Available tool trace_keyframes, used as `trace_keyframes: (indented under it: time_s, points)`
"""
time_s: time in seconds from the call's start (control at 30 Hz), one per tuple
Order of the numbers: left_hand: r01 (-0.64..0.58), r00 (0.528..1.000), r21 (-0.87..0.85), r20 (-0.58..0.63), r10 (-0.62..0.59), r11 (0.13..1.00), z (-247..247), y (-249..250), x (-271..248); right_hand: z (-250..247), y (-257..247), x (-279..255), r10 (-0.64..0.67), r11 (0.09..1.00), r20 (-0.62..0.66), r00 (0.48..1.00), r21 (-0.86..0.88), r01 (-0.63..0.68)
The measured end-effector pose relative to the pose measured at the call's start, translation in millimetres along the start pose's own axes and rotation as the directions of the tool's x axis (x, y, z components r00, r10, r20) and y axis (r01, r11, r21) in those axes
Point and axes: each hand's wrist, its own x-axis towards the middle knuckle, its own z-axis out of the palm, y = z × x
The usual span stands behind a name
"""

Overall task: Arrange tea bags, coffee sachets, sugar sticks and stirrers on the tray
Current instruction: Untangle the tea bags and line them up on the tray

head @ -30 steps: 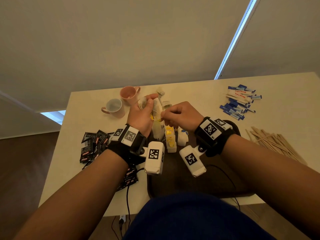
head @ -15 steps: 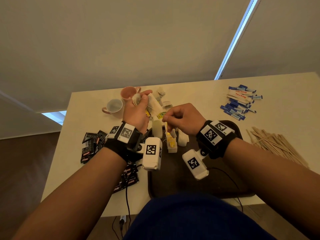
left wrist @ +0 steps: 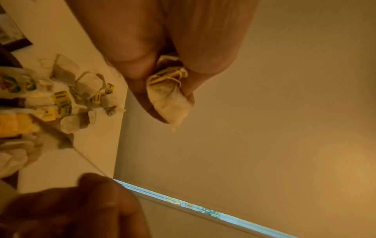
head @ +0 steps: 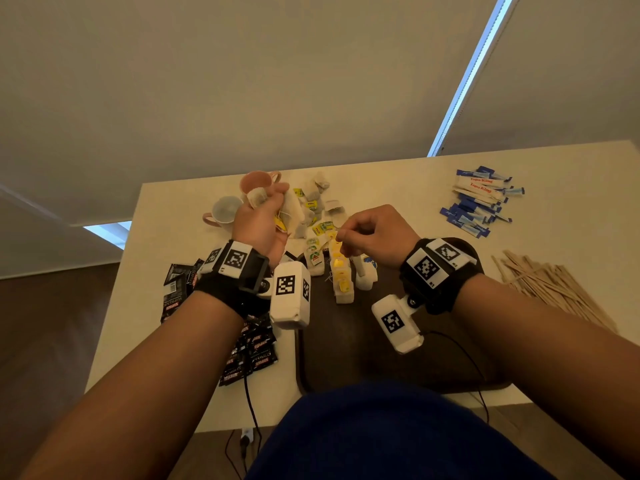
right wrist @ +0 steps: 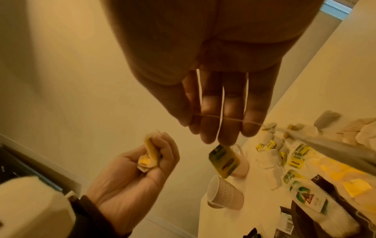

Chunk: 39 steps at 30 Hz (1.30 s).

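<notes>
**Tea bags held above a cream table under a pale blind**

The left hand (head: 263,220) was raised over the far left part of the table (head: 398,188), its fingers curled tight round a bunch of tea bags (head: 289,211); the left wrist view showed one crumpled bag (left wrist: 168,95) squeezed between thumb and fingers; the right hand (head: 374,233) hung just beside it, fingertips pressed together on a thin tea-bag string (right wrist: 221,118), a yellow tag (right wrist: 223,161) dangling below the fingers; loose tea bags (head: 318,192) lay scattered on the table beyond both hands, while short rows of them (head: 341,278) stood at the far end of the dark brown tray (head: 346,341); black coffee sachets (head: 180,285) lay heaped left of the tray, blue and white sugar sticks (head: 479,202) far right, wooden stirrers (head: 550,289) nearer on the right; two pink mugs (head: 225,211) stood at the far left corner; behind the table hung a pale blind (head: 242,81), with a bright strip of daylight (head: 467,74) at its edge; dark wood floor (head: 52,323) showed on the left.
</notes>
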Motion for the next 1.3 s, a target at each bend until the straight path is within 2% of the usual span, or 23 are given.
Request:
trace_keyframes:
  time_s: [0.1, 0.2, 0.27, 0.33, 0.4, 0.43, 0.5, 0.6, 0.67, 0.73, 0.87, 0.93, 1.13, 1.3]
  points:
    - [0.097, 0.990, 0.097, 0.092, -0.106, 0.991, 3.6, -1.1, -8.1, -3.3, -3.8, 2.6, -0.024, 0.999, -0.063, 0.998, -0.023, 0.022]
    - [0.140, 0.976, 0.294, 0.121, -0.183, 0.945, 2.3, -3.5, -13.5, -7.0, -10.8, 6.1, -0.009, 0.999, -0.096, 0.995, 0.045, 0.013]
    - [0.063, 0.976, 0.458, 0.156, -0.150, 0.887, 1.0, -6.6, -17.0, -9.3, -17.7, 7.1, 0.017, 0.989, -0.099, 0.995, 0.145, -0.003]
    - [-0.081, 0.977, 0.614, 0.206, -0.059, 0.785, -0.8, -11.5, -20.1, -11.1, -24.5, 7.7, 0.028, 0.975, -0.108, 0.994, 0.224, -0.003]
    - [-0.259, 0.950, 0.711, 0.309, 0.040, 0.653, -3.5, -15.8, -20.8, -11.8, -29.7, 9.1, 0.026, 0.961, -0.118, 0.993, 0.278, 0.008]
    - [-0.316, 0.932, 0.730, 0.360, 0.052, 0.606, -4.3, -17.1, -21.4, -11.9, -31.6, 9.8, 0.022, 0.955, -0.119, 0.993, 0.297, 0.014]
    - [-0.364, 0.913, 0.767, 0.406, 0.040, 0.527, -5.8, -19.8, -20.1, -11.9, -33.7, 10.8, 0.017, 0.946, -0.113, 0.993, 0.322, 0.021]
    - [-0.408, 0.909, 0.831, 0.407, 0.086, 0.378, -4.0, -23.2, -14.3, -12.0, -36.2, 10.5, 0.010, 0.936, -0.104, 0.995, 0.351, 0.027]
    - [-0.425, 0.904, 0.844, 0.411, 0.116, 0.326, -1.7, -25.7, -9.4, -12.4, -37.3, 9.8, 0.006, 0.931, -0.106, 0.994, 0.364, 0.033]
    - [-0.446, 0.894, 0.837, 0.431, 0.122, 0.317, 0.4, -27.3, -6.7, -13.9, -38.3, 8.8, 0.008, 0.925, -0.113, 0.994, 0.378, 0.035]
    - [-0.445, 0.880, 0.793, 0.473, 0.040, 0.416, 2.7, -29.1, -8.8, -19.1, -40.9, 6.7, 0.008, 0.917, -0.116, 0.993, 0.396, 0.039]
    - [-0.462, 0.862, 0.777, 0.507, 0.011, 0.428, 3.8, -31.2, -9.9, -21.1, -41.6, 5.5, 0.005, 0.914, -0.121, 0.993, 0.402, 0.045]
    - [-0.510, 0.838, 0.735, 0.541, 0.067, 0.448, 8.2, -32.6, -9.6, -24.9, -43.2, 4.5, 0.005, 0.911, -0.123, 0.992, 0.410, 0.046]
    - [-0.505, 0.850, 0.712, 0.508, 0.139, 0.487, 10.1, -29.4, -11.6, -26.7, -44.7, 4.6, 0.020, 0.908, -0.125, 0.992, 0.418, 0.035]
